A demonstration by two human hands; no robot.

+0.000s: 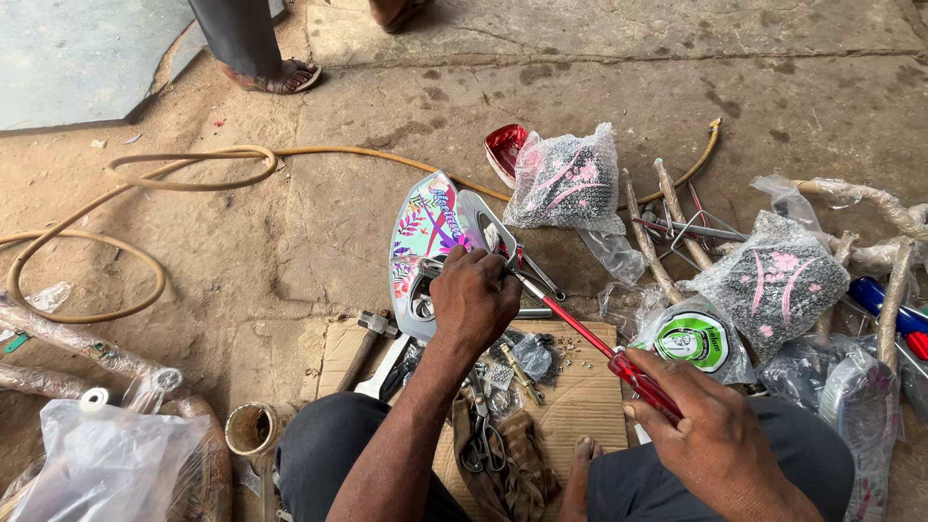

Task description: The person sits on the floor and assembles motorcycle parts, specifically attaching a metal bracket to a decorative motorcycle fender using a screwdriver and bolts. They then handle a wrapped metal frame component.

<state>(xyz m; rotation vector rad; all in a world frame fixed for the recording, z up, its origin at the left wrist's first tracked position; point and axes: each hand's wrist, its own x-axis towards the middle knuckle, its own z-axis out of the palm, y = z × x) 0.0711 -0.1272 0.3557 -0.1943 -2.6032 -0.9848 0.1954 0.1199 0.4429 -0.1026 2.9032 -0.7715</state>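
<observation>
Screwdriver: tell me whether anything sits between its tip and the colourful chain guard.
Nothing visible does. The right hand holds the red screwdriver, whose shaft runs clear to the colourful chain guard, where the left hand grips it.

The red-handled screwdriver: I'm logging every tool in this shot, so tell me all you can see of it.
The screwdriver has a translucent red handle, apparently plastic, and a long thin shaft that looks red along most of its length. The right hand grips the handle. It slants up and left, its tip meeting the colourful floral chain cover right by the left hand, which holds that cover. The shaft passes above a sheet of cardboard strewn with small hardware.
</observation>
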